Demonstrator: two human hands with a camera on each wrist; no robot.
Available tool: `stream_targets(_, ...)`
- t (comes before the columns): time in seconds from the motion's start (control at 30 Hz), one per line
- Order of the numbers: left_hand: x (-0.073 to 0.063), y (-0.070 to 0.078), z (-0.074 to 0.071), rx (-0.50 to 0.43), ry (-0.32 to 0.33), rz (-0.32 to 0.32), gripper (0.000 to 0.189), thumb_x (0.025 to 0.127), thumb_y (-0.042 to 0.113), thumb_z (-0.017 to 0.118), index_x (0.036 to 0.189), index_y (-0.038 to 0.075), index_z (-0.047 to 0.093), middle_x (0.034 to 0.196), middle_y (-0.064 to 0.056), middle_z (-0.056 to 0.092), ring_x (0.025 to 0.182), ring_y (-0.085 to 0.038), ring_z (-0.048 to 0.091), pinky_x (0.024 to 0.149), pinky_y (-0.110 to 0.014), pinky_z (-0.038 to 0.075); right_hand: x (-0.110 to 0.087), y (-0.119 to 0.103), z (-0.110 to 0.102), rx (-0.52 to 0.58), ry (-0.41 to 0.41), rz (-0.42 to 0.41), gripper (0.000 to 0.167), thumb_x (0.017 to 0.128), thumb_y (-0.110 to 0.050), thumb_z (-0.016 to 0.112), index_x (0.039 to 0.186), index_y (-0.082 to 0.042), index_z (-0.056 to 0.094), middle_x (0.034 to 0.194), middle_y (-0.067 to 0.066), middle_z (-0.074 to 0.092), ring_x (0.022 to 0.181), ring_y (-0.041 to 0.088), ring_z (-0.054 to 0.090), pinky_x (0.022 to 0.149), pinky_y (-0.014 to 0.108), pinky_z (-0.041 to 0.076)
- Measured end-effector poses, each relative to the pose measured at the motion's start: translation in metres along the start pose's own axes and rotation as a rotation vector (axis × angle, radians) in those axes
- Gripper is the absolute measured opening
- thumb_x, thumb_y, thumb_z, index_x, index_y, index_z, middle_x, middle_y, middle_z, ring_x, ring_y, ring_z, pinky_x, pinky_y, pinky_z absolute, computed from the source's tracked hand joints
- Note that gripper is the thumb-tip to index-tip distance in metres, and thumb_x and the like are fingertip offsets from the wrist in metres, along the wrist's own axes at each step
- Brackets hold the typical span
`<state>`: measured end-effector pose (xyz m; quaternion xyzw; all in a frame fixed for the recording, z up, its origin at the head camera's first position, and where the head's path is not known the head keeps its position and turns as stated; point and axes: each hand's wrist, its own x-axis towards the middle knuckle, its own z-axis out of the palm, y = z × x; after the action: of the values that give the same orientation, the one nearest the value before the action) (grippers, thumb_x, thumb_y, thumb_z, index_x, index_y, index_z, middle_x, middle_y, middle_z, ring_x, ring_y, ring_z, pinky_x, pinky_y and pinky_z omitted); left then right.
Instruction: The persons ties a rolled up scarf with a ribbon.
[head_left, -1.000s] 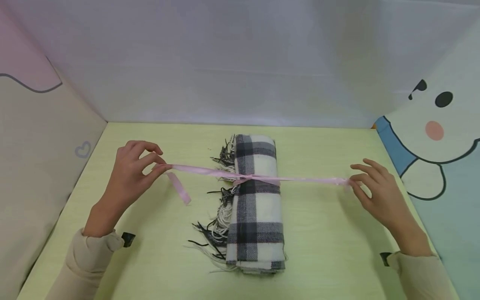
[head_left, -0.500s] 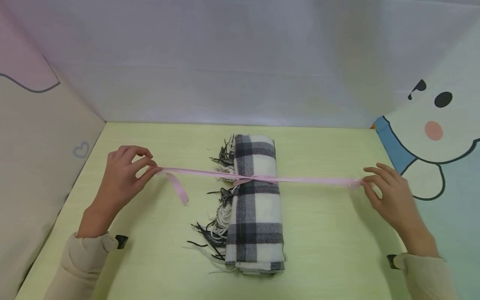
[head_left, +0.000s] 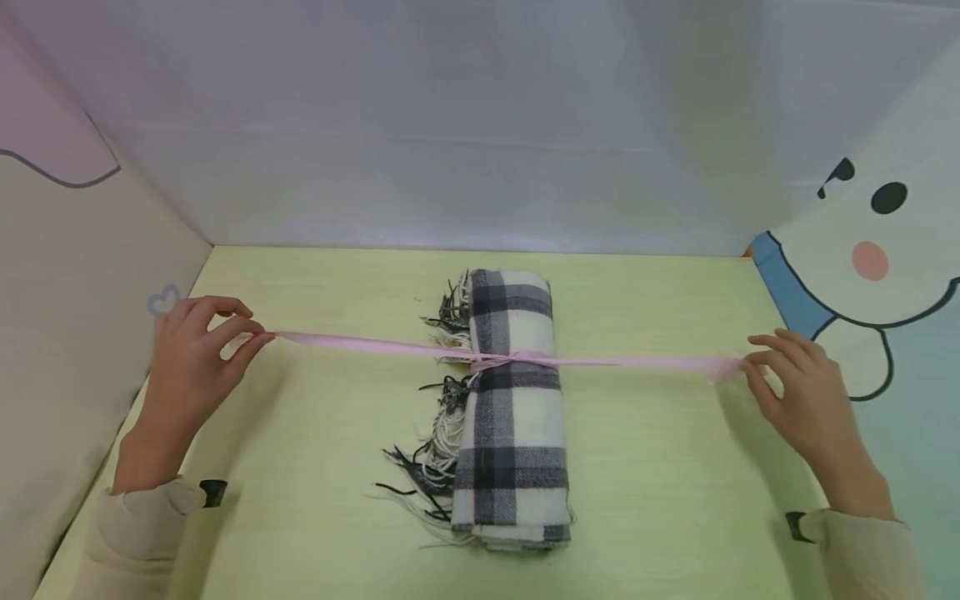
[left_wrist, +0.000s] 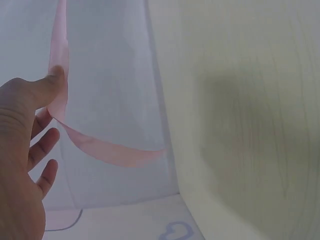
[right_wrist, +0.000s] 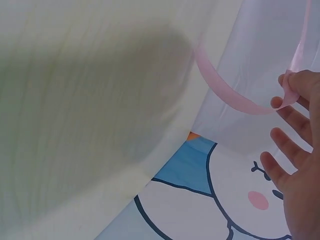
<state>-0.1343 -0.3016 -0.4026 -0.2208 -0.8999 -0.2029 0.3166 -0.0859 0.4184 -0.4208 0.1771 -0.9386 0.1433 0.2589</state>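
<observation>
A folded black, grey and white checked scarf (head_left: 517, 425) lies lengthwise on the table, its fringe spread along the left side. Around its middle runs a pink ribbon (head_left: 375, 342), crossed on top. My left hand (head_left: 197, 358) pinches one ribbon length out to the left between thumb and index finger. On the other side my right hand (head_left: 806, 400) pinches the opposite length, so both stretch nearly straight above the table. Loose ribbon tails hang past the fingertips in the left wrist view, from the left hand (left_wrist: 30, 115), and in the right wrist view, from the right hand (right_wrist: 297, 130).
The pale yellow table (head_left: 337, 517) meets a plain whitish back wall (head_left: 480, 183). A side wall (head_left: 67, 317) stands close to the left hand. To the right, a panel with a printed cartoon animal (head_left: 870, 262) stands close to the right hand.
Both hands have moved apart, the left hand leftward and the right hand rightward, each drawing its ribbon length out. The crossing on the scarf looks smaller. The scarf has stayed in place.
</observation>
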Motion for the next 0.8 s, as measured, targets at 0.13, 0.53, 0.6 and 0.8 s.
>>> stream_targets(0.13,-0.004,-0.002,-0.006,0.004,0.052,-0.001,0.064,0.103,0.058,0.056,0.073,0.005,0.072,0.098,-0.019,0.066,0.097,-0.052,0.053,0.076,-0.060,0.028,0.003,0.000,-0.002,0.009,0.028,-0.020,0.010,0.082,0.000,0.075,0.090,0.005,0.070,0.116,0.026,0.071,0.120,0.056,0.056,0.089,0.073,0.043)
stream_targets(0.53,-0.022,-0.007,-0.002,0.048,0.060,-0.034,0.064,0.106,0.055,0.054,0.073,0.001,0.069,0.101,-0.020,0.064,0.093,-0.051,0.051,0.077,-0.061,0.029,0.002,-0.001,-0.001,-0.038,0.038,0.041,0.010,0.082,-0.001,0.075,0.087,0.004,0.067,0.116,0.023,0.072,0.124,0.053,0.056,0.084,0.074,0.042)
stream_targets(0.6,-0.024,-0.009,0.000,0.051,0.061,-0.040,0.065,0.105,0.056,0.054,0.073,0.001,0.069,0.101,-0.020,0.064,0.092,-0.050,0.051,0.076,-0.061,0.029,0.002,0.000,0.000,-0.041,0.051,0.044,0.011,0.084,-0.005,0.072,0.087,0.004,0.066,0.115,0.023,0.073,0.123,0.053,0.056,0.083,0.074,0.042)
stream_targets(0.8,-0.035,-0.019,0.006,0.068,0.038,-0.045,0.064,0.106,0.056,0.053,0.074,0.002,0.068,0.101,-0.020,0.064,0.095,-0.050,0.052,0.076,-0.063,0.030,-0.003,0.002,0.003,-0.055,0.047,0.057,0.008,0.085,-0.004,0.070,0.086,0.002,0.066,0.110,0.022,0.073,0.122,0.053,0.056,0.080,0.075,0.042)
